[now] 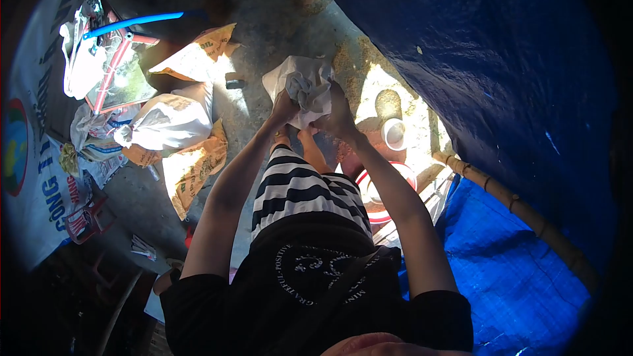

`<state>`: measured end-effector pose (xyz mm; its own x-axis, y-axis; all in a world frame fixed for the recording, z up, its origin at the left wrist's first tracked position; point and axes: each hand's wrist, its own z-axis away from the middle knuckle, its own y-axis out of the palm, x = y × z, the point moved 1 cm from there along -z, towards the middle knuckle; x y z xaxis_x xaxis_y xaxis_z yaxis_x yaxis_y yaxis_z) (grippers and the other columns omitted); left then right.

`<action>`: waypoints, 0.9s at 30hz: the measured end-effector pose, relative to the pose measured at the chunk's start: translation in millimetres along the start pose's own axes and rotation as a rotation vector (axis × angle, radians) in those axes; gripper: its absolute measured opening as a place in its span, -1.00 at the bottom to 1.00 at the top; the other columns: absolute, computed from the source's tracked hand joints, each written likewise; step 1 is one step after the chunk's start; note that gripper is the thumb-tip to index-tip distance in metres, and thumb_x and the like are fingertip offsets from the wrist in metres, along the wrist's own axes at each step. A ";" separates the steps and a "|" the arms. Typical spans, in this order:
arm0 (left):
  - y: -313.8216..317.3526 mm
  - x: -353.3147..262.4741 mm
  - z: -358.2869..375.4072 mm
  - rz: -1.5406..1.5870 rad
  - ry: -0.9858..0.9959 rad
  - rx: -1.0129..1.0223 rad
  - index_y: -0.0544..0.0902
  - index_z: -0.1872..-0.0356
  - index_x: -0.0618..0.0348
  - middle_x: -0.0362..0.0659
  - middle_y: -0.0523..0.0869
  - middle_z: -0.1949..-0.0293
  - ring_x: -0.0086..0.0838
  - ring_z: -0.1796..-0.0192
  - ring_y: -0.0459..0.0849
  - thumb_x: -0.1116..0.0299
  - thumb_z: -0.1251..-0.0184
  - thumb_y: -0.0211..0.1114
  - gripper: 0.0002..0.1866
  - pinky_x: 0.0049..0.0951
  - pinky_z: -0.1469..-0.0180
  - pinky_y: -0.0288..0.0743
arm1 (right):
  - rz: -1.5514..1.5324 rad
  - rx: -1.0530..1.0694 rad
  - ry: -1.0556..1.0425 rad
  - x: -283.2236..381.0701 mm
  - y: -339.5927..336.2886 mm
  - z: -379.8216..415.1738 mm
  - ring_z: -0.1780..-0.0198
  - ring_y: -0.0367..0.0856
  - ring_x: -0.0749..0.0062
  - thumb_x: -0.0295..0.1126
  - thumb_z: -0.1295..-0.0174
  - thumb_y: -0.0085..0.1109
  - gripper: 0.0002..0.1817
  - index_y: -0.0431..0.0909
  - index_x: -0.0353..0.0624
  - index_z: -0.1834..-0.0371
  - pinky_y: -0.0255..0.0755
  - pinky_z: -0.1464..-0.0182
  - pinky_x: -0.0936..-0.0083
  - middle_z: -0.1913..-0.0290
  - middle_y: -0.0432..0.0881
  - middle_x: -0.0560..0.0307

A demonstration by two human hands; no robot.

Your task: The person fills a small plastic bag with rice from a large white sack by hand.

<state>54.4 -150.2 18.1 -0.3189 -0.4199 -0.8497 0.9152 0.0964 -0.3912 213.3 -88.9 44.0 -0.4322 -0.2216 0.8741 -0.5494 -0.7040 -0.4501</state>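
Observation:
A white sack is held out in front of me, above the floor near my feet. My left hand is closed on its left side, close to a crumpled greyish bunch at the sack's middle. On the opposite side my right hand grips the sack's edge, with part of the fingers hidden behind the material. What the crumpled bunch is, I cannot tell.
Left of me lie a tied white sack, brown paper bags and a blue bar. To the right are a white container, a red-rimmed basin, a bamboo pole and a blue tarpaulin.

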 end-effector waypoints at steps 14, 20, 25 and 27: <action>9.1 -7.6 25.9 0.613 -0.183 0.223 0.30 -0.03 0.18 -0.12 0.53 0.19 -0.54 0.12 0.46 0.45 0.09 0.23 -0.45 -0.54 0.14 0.35 | 0.043 -0.081 0.084 -32.1 40.3 -0.4 -0.23 -0.03 -0.04 -0.20 0.44 0.35 -0.06 0.08 -0.19 -0.13 -0.05 -0.20 0.18 -0.15 0.14 -0.08; -33.0 -10.8 6.3 0.475 -0.348 0.208 0.38 0.04 0.25 -0.12 0.58 0.26 -0.56 0.19 0.49 0.41 -0.10 0.08 -0.65 -0.53 0.17 0.35 | 0.055 -0.255 0.236 -69.3 51.1 8.9 -0.21 0.03 0.03 -0.27 0.42 0.32 -0.24 0.26 -0.16 0.00 -0.06 -0.20 0.21 -0.11 0.19 -0.06; -73.6 42.8 -42.6 -0.136 -0.376 0.164 0.47 0.19 0.36 -0.02 0.63 0.36 -0.43 0.23 0.56 0.34 -0.10 0.03 -0.69 -0.46 0.21 0.38 | 0.590 0.006 0.019 -20.2 14.9 22.8 -0.27 -0.10 0.08 -0.23 0.43 0.33 -0.35 0.39 0.00 0.10 -0.19 -0.22 0.09 -0.18 0.10 -0.01; -64.0 88.7 -73.6 -1.063 0.057 0.252 0.47 0.21 0.36 0.00 0.63 0.41 -0.31 0.31 0.60 0.36 -0.09 0.00 -0.70 -0.38 0.21 0.40 | 0.605 0.018 -0.059 -19.2 19.3 30.1 -0.30 -0.21 0.08 -0.16 0.40 0.32 -0.46 0.46 0.09 0.19 -0.28 -0.23 0.01 -0.24 -0.01 0.02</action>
<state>-50.6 -127.2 -58.3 -0.9810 -0.1364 -0.1380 0.1873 -0.4814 -0.8562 232.5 -118.6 24.0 -0.6235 -0.6226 0.4729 -0.2061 -0.4526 -0.8675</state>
